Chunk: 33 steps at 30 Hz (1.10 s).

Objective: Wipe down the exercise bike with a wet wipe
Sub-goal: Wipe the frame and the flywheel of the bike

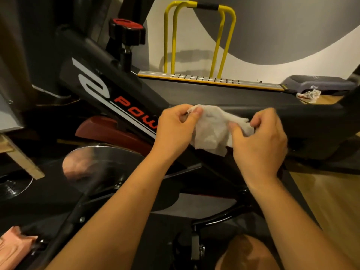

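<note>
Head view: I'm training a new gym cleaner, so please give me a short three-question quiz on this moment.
1. True or false: only one hand holds the wet wipe.
2. Multiple choice: the wipe looks A) crumpled, B) folded in a neat square, C) rolled into a tube.
3. Fill in: the knob on the bike frame has a ___ top.
Key: 1 false, the left hand and the right hand both pinch it. 2 A. 3 red.
</note>
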Available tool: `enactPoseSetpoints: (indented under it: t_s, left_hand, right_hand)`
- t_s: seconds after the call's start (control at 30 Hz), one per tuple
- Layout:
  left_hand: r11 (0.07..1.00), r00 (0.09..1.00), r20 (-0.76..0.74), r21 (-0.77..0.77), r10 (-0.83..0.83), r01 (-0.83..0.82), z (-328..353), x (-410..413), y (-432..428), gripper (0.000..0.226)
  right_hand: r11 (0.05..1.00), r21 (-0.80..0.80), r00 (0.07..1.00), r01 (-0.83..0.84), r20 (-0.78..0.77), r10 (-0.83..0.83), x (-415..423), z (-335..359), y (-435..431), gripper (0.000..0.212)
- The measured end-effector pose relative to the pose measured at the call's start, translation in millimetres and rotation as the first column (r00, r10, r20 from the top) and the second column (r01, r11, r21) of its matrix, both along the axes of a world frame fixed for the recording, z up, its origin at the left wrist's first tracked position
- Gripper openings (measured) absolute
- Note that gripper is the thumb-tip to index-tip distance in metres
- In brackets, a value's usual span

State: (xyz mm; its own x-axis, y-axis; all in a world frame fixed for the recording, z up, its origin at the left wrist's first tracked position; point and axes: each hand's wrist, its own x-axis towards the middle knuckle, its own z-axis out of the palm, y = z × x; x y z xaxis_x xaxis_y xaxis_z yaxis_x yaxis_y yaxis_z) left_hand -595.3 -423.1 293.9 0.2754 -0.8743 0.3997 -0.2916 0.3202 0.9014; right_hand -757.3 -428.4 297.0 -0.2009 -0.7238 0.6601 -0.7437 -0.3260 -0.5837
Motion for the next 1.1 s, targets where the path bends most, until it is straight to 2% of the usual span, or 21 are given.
enactPoseSetpoints:
  t_s: [0.07, 0.1, 0.17, 0.2, 0.27, 0.33, 0.43, 0.5, 0.57, 0.63, 0.7, 0.77, 0.87, 0.97, 1.03, 1.1]
  left_hand:
    - [1.000, 0.999, 0.013, 0.006, -0.030, 0.030, -1.3, 3.9, 0.0, 0.021]
    - [0.999, 0.999, 0.013, 0.002, -0.043, 0.043, -1.0, 4.8, 0.3, 0.021]
    - [0.999, 0.999, 0.014, -0.007, -0.045, 0.045, 0.8, 6.4, -0.2, 0.021]
    - [0.999, 0.999, 0.023, -0.004, -0.044, 0.044, 1.9, 7.4, -0.6, 0.021]
    - [0.998, 0.997, 0.057, 0.010, -0.058, 0.057, 4.2, 9.5, -1.1, 0.020]
    - [0.998, 0.992, 0.109, 0.013, -0.070, 0.069, 5.8, 11.7, -1.1, 0.020]
    - [0.997, 0.981, 0.176, 0.021, -0.078, 0.075, 6.9, 14.0, -3.2, 0.021]
    - [0.996, 0.976, 0.200, 0.027, -0.089, 0.085, 8.3, 13.9, -3.1, 0.021]
    - [0.994, 0.974, 0.197, 0.039, -0.113, 0.107, 10.5, 16.9, -2.5, 0.021]
    - [0.981, 0.966, 0.178, 0.074, -0.189, 0.179, 13.2, 22.8, -0.7, 0.019]
    - [0.969, 0.943, 0.225, 0.093, -0.246, 0.230, 14.4, 29.3, -0.3, 0.018]
    - [0.971, 0.922, 0.305, 0.104, -0.238, 0.217, 15.3, 31.3, -0.2, 0.017]
    - [0.976, 0.907, 0.363, 0.111, -0.214, 0.186, 18.1, 27.7, 1.4, 0.016]
    - [0.989, 0.921, 0.362, 0.074, -0.146, 0.128, 18.3, 28.3, 10.7, 0.016]
    - [1.000, 0.978, 0.207, 0.005, -0.017, 0.016, 7.8, 34.5, 23.2, 0.015]
    - [0.999, 1.000, 0.015, 0.045, 0.016, -0.017, -15.1, 40.3, 39.0, 0.016]
  right_hand:
    - [0.991, 0.106, 0.991, -0.080, 0.117, 0.068, 0.1, -11.1, 10.9, 0.030]
    - [0.961, 0.167, 0.948, -0.221, 0.268, 0.172, 2.7, -13.6, 15.1, 0.024]
    - [0.807, 0.230, 0.741, -0.544, 0.584, 0.333, 15.2, -12.0, 23.7, 0.010]
    - [0.725, 0.222, 0.639, -0.652, 0.676, 0.368, 21.4, -10.0, 27.5, 0.006]
    - [0.658, 0.217, 0.587, -0.721, 0.696, 0.413, 28.6, -8.9, 30.7, 0.012]
    - [0.632, 0.261, 0.610, -0.730, 0.665, 0.431, 31.2, -9.7, 37.1, 0.015]
    - [0.462, 0.384, 0.582, -0.799, 0.689, 0.433, 35.0, -14.5, 54.6, 0.017]
    - [0.401, 0.362, 0.531, -0.842, 0.690, 0.492, 41.0, -13.1, 59.9, 0.017]
    - [0.455, 0.295, 0.519, -0.840, 0.679, 0.519, 47.1, -8.3, 52.3, 0.015]
    - [0.620, 0.217, 0.577, -0.754, 0.670, 0.467, 47.5, -8.2, 31.3, 0.018]
    - [0.781, 0.159, 0.661, -0.604, 0.647, 0.379, 38.2, -11.8, 10.6, 0.017]
    - [0.862, 0.116, 0.727, -0.493, 0.600, 0.335, 26.1, -17.6, 2.7, 0.014]
    - [0.865, 0.065, 0.767, -0.497, 0.499, 0.404, 24.3, -21.0, 2.8, 0.009]
    - [0.797, 0.029, 0.661, -0.603, 0.577, 0.479, 28.9, -14.1, -8.4, 0.011]
    - [0.764, 0.059, 0.614, -0.642, 0.636, 0.467, 22.5, -24.5, -16.7, 0.014]
    - [0.765, 0.180, 0.684, -0.618, 0.604, 0.410, 10.3, -52.3, -14.3, 0.018]
